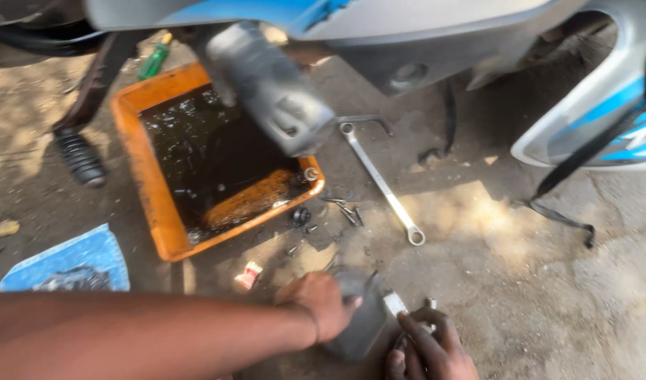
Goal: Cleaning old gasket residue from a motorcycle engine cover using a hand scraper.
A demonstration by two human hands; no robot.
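- The ground (562, 295) is bare, dusty concrete, stained dark with oil and patched with sun and shadow.
- The left hand (321, 304) lies over the top of a grey can (358, 320), fingers curled around it in a grasp; the can stands on the ground at the bottom middle of the view.
- The right hand (430, 352) is just beside the can on its right, fingers bent around a small metal part (399, 304); how firmly it holds I cannot tell.
- An orange tray (148, 176) of black oil sits on the ground beyond the hands, under a scooter (435, 35) with grey and blue panels.
- The grey exhaust (270, 84) hangs over the tray's right side.
- A spanner (380, 184) lies flat to the right of the tray, with loose bolts (349, 212) near the tray's corner.
- A blue cloth (69, 264) lies at the left, a ribbed black footrest (80, 156) beyond it.
- A green bottle (154, 62) lies behind the tray.
- A black strap (563, 219) trails on the ground at the right.
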